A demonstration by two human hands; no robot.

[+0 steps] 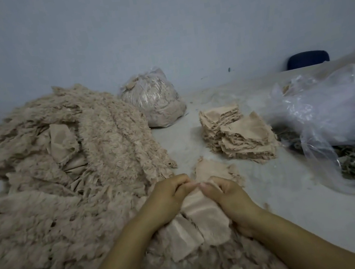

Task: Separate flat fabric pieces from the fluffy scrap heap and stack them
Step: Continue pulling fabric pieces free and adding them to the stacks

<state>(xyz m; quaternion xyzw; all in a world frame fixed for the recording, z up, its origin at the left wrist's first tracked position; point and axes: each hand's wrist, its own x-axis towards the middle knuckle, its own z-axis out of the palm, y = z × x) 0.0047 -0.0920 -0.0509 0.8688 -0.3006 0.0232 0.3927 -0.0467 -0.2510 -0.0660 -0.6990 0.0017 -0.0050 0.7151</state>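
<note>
**Q:** On the pale worktop point(283, 187), what do the hands hold?

**A:** Near the front edge, both hands meet over one flat fabric piece point(205, 217), beige, thin and smooth, with a faint sheen and ragged edges. The left hand point(170, 197) has its fingers curled and pinches the cloth's upper edge. The right hand point(224, 194) pinches the same edge, thumb tip nearly touching the left.

**Q:** And the heap?

**A:** To the left, the fluffy scrap heap point(62, 174) sprawls wide, the same beige, shaggy like torn fleece, with smooth pleated backing showing in places.

**Q:** Where is the stack?

**A:** Beyond the hands, to the right, the stack of flat pieces point(238, 130) sits in two overlapping squarish piles with frayed edges.

**Q:** Anything else?

**A:** A stuffed clear bag point(155, 100) stands behind, and crinkled clear plastic sheeting point(334, 111) lies at the right.
</note>
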